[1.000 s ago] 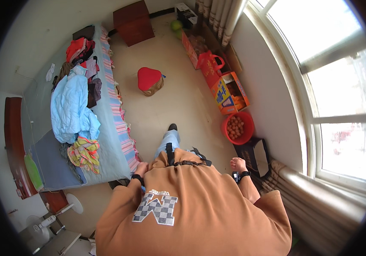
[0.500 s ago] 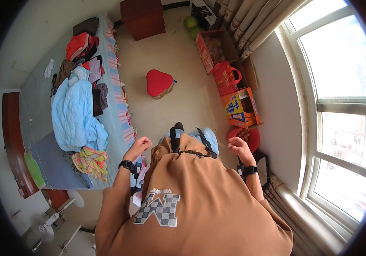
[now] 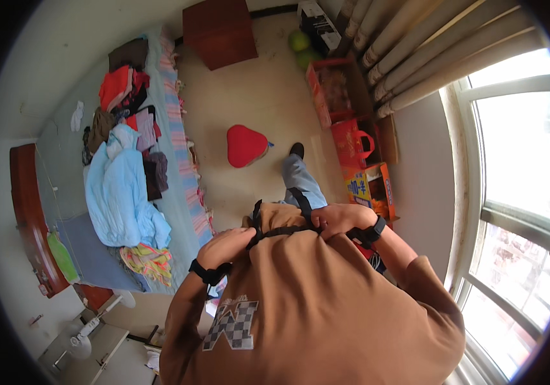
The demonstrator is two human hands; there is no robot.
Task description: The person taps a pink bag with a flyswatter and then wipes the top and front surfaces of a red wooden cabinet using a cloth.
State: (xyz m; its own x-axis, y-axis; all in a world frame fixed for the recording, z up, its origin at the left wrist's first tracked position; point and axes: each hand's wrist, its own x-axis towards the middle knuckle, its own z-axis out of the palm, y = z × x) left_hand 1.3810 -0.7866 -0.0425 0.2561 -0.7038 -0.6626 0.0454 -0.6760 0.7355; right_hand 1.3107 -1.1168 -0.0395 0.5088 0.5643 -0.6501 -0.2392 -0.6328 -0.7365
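Black straps [image 3: 284, 230] run across the front of my brown shirt [image 3: 326, 308] at the waist. My left hand [image 3: 227, 248] is closed at the left end of them, with its fingertips partly hidden by the cloth. On the other side my right hand [image 3: 342, 219] curls its fingers round the strap by my hip. Both wrists wear black bands. Below the straps one leg in light blue jeans [image 3: 302, 179] reaches forward, ending in a dark shoe [image 3: 297, 150].
A red heart-shaped stool [image 3: 247, 146] stands on the floor ahead. To the left, a bed [image 3: 179, 138] carries a light blue quilt [image 3: 118, 192] and piled clothes. Open boxes and a red gift bag [image 3: 351, 144] line the window wall. A brown cabinet [image 3: 220, 35] stands at the far end.
Both hands have moved inward from beside my body onto the straps and closed there. My right-side leg has stepped forward, and the view has shifted slightly.
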